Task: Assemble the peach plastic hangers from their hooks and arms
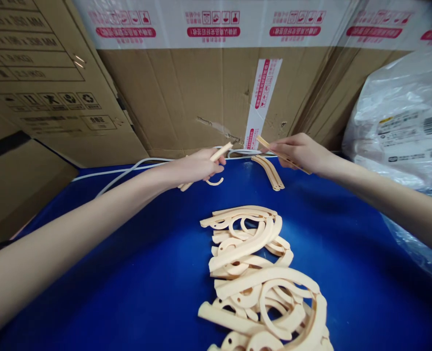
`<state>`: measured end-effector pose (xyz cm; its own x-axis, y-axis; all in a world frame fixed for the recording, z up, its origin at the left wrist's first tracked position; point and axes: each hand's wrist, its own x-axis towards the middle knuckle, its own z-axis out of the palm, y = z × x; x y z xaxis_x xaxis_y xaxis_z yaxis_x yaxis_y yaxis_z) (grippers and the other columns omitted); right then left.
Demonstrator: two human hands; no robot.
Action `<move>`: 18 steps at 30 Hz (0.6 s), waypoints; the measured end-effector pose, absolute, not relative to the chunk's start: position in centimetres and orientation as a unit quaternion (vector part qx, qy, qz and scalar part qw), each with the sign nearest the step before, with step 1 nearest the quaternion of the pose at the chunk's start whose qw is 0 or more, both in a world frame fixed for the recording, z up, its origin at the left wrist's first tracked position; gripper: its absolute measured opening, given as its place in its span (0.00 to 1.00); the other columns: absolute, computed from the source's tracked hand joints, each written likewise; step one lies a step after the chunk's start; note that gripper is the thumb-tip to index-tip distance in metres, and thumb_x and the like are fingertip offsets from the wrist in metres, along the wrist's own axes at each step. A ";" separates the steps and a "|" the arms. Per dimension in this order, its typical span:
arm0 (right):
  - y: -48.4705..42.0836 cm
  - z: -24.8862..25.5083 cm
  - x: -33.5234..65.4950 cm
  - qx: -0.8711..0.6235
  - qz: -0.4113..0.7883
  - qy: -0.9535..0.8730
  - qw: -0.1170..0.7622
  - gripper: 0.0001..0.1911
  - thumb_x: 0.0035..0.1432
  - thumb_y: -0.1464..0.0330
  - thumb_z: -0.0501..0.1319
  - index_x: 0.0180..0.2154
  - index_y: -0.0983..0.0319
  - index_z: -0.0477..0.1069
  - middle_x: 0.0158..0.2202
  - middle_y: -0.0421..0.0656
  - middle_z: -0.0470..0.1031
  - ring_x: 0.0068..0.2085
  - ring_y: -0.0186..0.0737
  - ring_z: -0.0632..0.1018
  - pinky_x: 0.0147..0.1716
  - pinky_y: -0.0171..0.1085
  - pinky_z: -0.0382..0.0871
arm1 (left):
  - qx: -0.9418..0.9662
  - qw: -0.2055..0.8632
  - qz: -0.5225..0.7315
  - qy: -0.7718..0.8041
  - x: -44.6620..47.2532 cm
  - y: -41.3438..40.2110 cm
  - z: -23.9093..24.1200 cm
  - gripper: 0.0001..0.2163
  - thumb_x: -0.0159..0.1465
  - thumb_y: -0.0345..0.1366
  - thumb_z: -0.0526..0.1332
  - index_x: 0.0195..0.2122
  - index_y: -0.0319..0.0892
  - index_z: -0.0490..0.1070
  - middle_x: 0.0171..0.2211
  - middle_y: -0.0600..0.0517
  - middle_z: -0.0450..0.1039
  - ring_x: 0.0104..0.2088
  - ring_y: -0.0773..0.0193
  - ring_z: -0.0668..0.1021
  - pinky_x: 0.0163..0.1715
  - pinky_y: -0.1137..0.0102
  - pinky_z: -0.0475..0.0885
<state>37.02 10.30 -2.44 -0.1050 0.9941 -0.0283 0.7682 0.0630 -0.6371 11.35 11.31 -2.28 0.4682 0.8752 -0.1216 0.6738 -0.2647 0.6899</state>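
Note:
My left hand, at the far side of the blue surface, is closed round a pale wooden bar that points up and right. Below that hand, a wooden piece sticks out, mostly hidden, beside a small curved wooden piece. To the right, the fingers of my right hand pinch a thin pale wooden strip, tilted down to the right. Two curved wooden pieces lie side by side beneath it. Nearer to me is a long pile of curved wooden pieces and rings.
Cardboard boxes stand along the back, with another box on the left. White cables run along the rear edge of the blue surface. Clear plastic wrapping bulges at the right.

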 end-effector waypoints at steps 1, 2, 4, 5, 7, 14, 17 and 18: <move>10.6 -2.7 37.7 -0.650 0.200 -0.707 0.194 0.19 0.65 0.60 0.52 0.45 0.63 0.77 0.16 0.36 0.64 0.15 0.36 0.64 0.19 0.36 0.57 | 0.794 0.307 0.130 0.509 10.9 11.6 -2.8 0.04 0.63 0.38 0.57 0.35 0.45 0.67 0.29 0.52 0.71 0.26 0.63 0.73 0.27 0.69 0.65; 10.9 -3.1 38.4 -0.665 0.123 -0.719 0.162 0.20 0.65 0.60 0.52 0.44 0.63 0.77 0.18 0.39 0.68 0.17 0.38 0.69 0.22 0.37 0.60 | 0.804 0.255 0.116 0.524 10.5 11.8 -3.3 0.07 0.64 0.42 0.56 0.36 0.44 0.67 0.31 0.50 0.73 0.28 0.61 0.75 0.28 0.68 0.65; 11.3 -4.2 39.4 -0.682 -0.010 -0.726 0.086 0.20 0.66 0.60 0.51 0.43 0.64 0.77 0.25 0.47 0.78 0.26 0.45 0.78 0.28 0.39 0.64 | 0.818 0.154 0.080 0.549 10.0 12.0 -4.3 0.12 0.66 0.46 0.54 0.38 0.43 0.68 0.35 0.47 0.76 0.33 0.57 0.78 0.32 0.67 0.66; 11.5 -4.7 39.7 -0.687 -0.053 -0.723 0.050 0.21 0.67 0.60 0.49 0.42 0.65 0.77 0.29 0.51 0.80 0.31 0.50 0.80 0.30 0.40 0.65 | 0.821 0.117 0.062 0.555 10.0 12.1 -4.8 0.13 0.67 0.46 0.54 0.40 0.42 0.68 0.37 0.45 0.77 0.36 0.55 0.79 0.33 0.66 0.67; 11.7 -5.7 39.9 -0.688 -0.087 -0.720 -0.001 0.23 0.68 0.59 0.47 0.42 0.66 0.77 0.36 0.57 0.82 0.38 0.55 0.82 0.31 0.41 0.65 | 0.828 0.084 0.034 0.553 10.2 12.3 -5.5 0.12 0.66 0.43 0.54 0.43 0.40 0.69 0.40 0.42 0.78 0.40 0.52 0.80 0.36 0.66 0.68; 10.8 -6.1 37.8 -0.674 -0.077 -0.734 -0.036 0.31 0.71 0.51 0.43 0.49 0.69 0.72 0.40 0.60 0.81 0.42 0.59 0.83 0.33 0.41 0.65 | 0.832 0.073 0.020 0.550 11.9 12.8 -6.2 0.11 0.63 0.34 0.55 0.45 0.40 0.71 0.41 0.40 0.80 0.41 0.50 0.81 0.34 0.64 0.68; 10.6 -6.0 37.2 -0.662 -0.076 -0.744 -0.043 0.35 0.67 0.45 0.47 0.53 0.70 0.67 0.37 0.59 0.81 0.41 0.59 0.82 0.30 0.40 0.63 | 0.834 0.078 0.021 0.545 12.7 12.6 -6.1 0.11 0.63 0.34 0.54 0.45 0.40 0.71 0.43 0.40 0.79 0.42 0.50 0.81 0.34 0.64 0.69; 10.6 -6.0 37.1 -0.660 -0.074 -0.746 -0.047 0.35 0.67 0.45 0.48 0.54 0.69 0.66 0.37 0.59 0.81 0.41 0.59 0.82 0.29 0.40 0.63 | 0.836 0.081 0.022 0.543 13.1 12.5 -6.1 0.12 0.63 0.34 0.54 0.45 0.40 0.71 0.43 0.40 0.79 0.43 0.50 0.81 0.35 0.64 0.70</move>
